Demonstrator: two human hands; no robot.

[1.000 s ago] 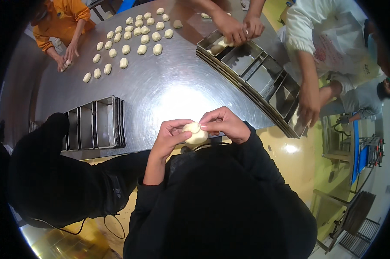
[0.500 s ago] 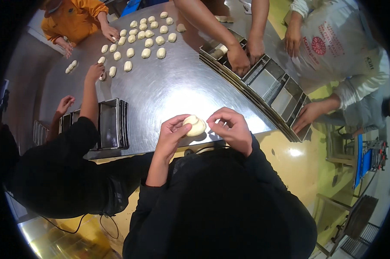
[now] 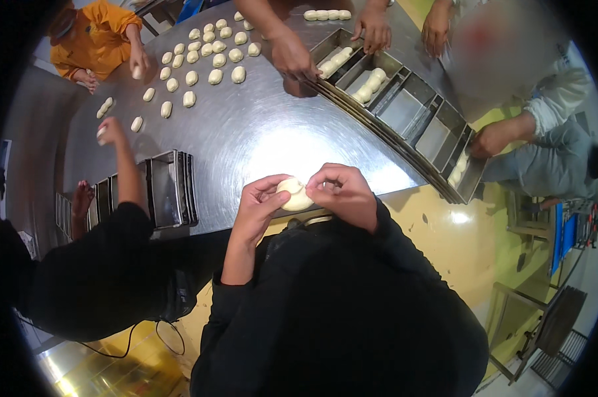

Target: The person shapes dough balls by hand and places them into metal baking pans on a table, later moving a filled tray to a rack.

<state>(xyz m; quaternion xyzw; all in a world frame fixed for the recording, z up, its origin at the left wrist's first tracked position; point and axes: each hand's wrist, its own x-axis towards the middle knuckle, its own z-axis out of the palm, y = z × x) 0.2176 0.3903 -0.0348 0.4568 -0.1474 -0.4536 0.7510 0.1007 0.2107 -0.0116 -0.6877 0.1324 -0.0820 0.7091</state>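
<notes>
In front of my chest, over the near edge of the steel table (image 3: 246,126), I hold a round, pale piece of dough (image 3: 290,200). My left hand (image 3: 251,208) is closed round its left side, with the thumb on top. The fingers of my right hand (image 3: 346,197) pinch the dough's upper right edge, where a fold shows. My right fingertips partly hide that edge.
Small dough rolls (image 3: 215,76) lie in loose rows on the far left. Joined metal loaf pans (image 3: 405,114), some with dough, stand at the right; co-workers' hands touch them. More pans (image 3: 163,188) stand at the left beside a black-sleeved co-worker (image 3: 94,264). Opposite is an orange-sleeved person (image 3: 100,36).
My right hand has moved left and now pinches the dough it was apart from. The co-worker's hands have left the middle pans, showing dough there. A co-worker at the left has lifted a roll.
</notes>
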